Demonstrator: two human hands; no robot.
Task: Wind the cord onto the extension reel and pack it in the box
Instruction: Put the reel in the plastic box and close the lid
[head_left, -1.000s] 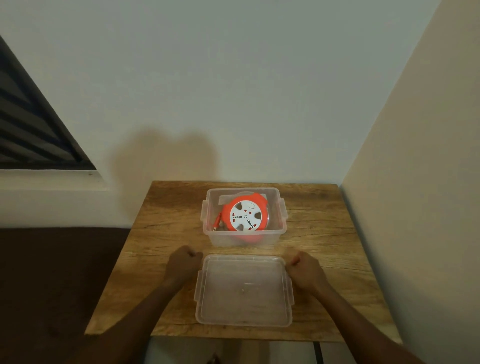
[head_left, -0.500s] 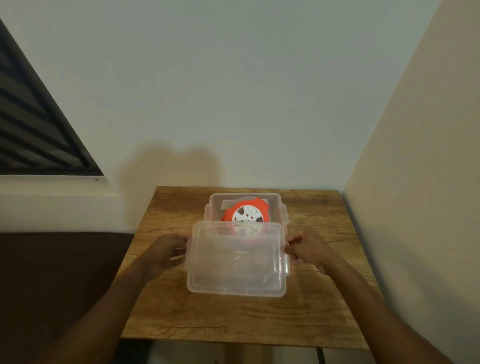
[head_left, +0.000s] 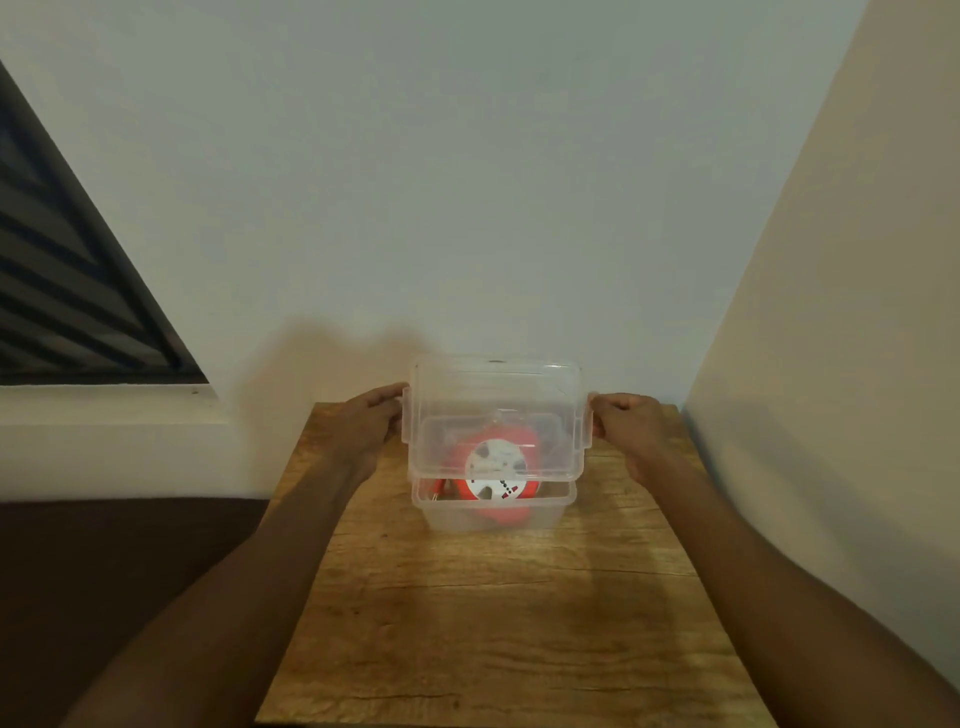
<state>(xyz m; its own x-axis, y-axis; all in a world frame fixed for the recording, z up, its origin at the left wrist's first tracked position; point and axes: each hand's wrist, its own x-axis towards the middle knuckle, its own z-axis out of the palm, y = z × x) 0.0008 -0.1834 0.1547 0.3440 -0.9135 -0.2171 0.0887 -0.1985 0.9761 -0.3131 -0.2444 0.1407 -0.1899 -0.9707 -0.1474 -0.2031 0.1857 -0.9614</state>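
Now holding clear lid (head_left: 496, 400) tilted over box (head_left: 493, 512), w/ left hand (head_left: 371, 423) and right hand (head_left: 626, 423) each gripping a side clip, fingers curled on it. Orange reel (head_left: 496, 470) already inside box on wooden table (head_left: 493, 623), cord seemingly wound. Best to lower lid level, align corners w/ box rim, press evenly, then snap both clips; keep reel from catching under lid.

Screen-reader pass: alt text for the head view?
Both hands, left hand and right hand, hold a clear plastic lid tilted above a clear plastic box containing an orange-and-white extension reel, on a wooden table.
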